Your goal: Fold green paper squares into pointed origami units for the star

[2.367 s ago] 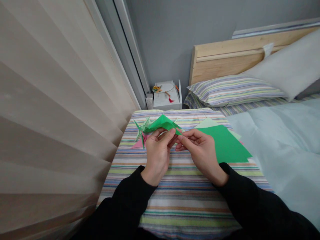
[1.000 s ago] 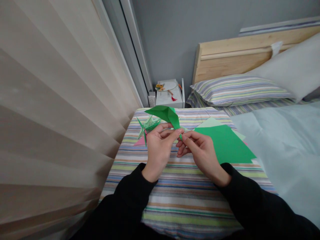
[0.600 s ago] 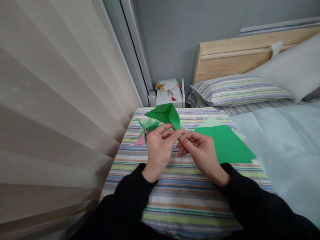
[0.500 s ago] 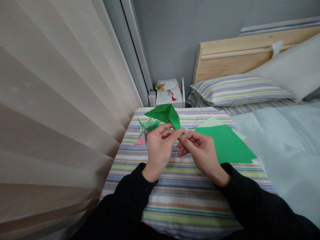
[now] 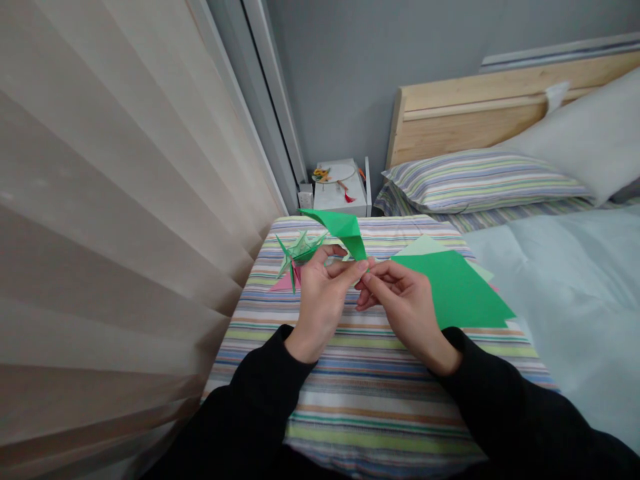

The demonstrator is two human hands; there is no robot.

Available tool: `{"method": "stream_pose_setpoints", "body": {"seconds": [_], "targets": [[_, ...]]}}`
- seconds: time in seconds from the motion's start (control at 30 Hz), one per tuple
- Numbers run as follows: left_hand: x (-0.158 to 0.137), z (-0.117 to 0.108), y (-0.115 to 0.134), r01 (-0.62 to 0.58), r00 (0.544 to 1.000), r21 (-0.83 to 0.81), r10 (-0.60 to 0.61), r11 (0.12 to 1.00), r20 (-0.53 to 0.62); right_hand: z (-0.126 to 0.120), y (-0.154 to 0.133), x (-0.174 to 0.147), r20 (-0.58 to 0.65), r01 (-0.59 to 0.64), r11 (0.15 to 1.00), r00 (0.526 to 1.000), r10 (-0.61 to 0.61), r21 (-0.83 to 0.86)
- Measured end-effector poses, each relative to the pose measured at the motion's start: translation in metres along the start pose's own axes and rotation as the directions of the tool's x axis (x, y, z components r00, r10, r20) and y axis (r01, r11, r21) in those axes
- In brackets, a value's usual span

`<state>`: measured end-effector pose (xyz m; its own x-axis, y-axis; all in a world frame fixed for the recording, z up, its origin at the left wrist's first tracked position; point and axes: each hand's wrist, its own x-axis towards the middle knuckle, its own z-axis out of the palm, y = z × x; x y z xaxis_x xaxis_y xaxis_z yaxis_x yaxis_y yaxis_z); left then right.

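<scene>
A partly folded piece of green origami paper (image 5: 343,227) is held up above the striped cloth, its wide creased part pointing away to the upper left. My left hand (image 5: 327,290) pinches its narrow lower end between thumb and fingers. Close against it, my right hand (image 5: 400,297) is closed on the same narrow end, with thumb and forefinger together. The fingertips hide the pinched tip. Left of my left hand lie folded paper figures (image 5: 303,250) in green and pale green, with a pink paper piece (image 5: 285,280) beside them.
On the right, a stack of square paper sheets (image 5: 465,293) lies on the striped cloth (image 5: 380,380), dark green on top. Behind stands a small white cabinet (image 5: 333,200) with scissors and a red tassel. A bed (image 5: 565,267) adjoins on the right, a curtain (image 5: 125,200) on the left.
The green paper has tilted and turned between my fingers, so its wide part looks narrower and sits slightly to the right. Both hands keep their pinch in nearly the same place.
</scene>
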<state>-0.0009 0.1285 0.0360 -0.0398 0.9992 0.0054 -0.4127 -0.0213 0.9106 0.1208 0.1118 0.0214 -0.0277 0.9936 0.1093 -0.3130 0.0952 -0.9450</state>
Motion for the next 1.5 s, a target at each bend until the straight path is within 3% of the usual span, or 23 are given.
{"method": "stream_pose_setpoints", "body": {"seconds": [0.1,0.2,0.3,0.6,0.73,0.93,1.3,1.4,1.5], "targets": [[0.001,0.000,-0.002,0.108,0.994,-0.101,-0.107,0.989,0.014,0.000,0.002,0.000,-0.025,0.036,0.999,0.999,-0.036,0.003],[0.003,-0.002,-0.004,0.267,0.961,-0.160,-0.250,0.950,0.118,0.000,0.004,0.001,-0.027,0.039,0.999,0.999,-0.039,0.016],[0.004,-0.004,-0.006,0.319,0.943,-0.182,-0.294,0.930,0.153,-0.001,0.004,0.002,-0.015,0.012,1.000,1.000,-0.011,0.018],[0.005,-0.002,-0.003,0.154,0.982,-0.231,-0.174,0.961,-0.070,-0.001,0.002,0.001,0.031,-0.046,0.998,0.998,0.047,-0.044],[0.004,-0.001,-0.004,0.117,0.989,-0.219,-0.134,0.969,-0.066,-0.002,0.004,0.003,0.029,-0.036,0.998,0.999,0.038,-0.054],[0.003,0.002,-0.007,0.098,0.995,-0.206,-0.093,0.974,0.033,-0.004,0.006,0.004,0.006,0.017,0.999,1.000,-0.017,-0.047],[0.002,0.003,-0.007,0.089,0.996,-0.203,-0.085,0.975,0.031,-0.002,0.003,0.003,-0.028,0.049,0.997,0.998,-0.051,-0.067],[0.002,0.002,-0.011,0.078,0.997,-0.176,-0.082,0.981,-0.014,-0.002,0.003,0.002,-0.033,0.052,0.995,0.998,-0.055,-0.085],[0.003,0.000,-0.013,-0.039,0.996,-0.128,0.027,0.991,-0.090,-0.001,0.003,0.001,-0.026,0.025,0.996,0.999,-0.028,-0.090]]}}
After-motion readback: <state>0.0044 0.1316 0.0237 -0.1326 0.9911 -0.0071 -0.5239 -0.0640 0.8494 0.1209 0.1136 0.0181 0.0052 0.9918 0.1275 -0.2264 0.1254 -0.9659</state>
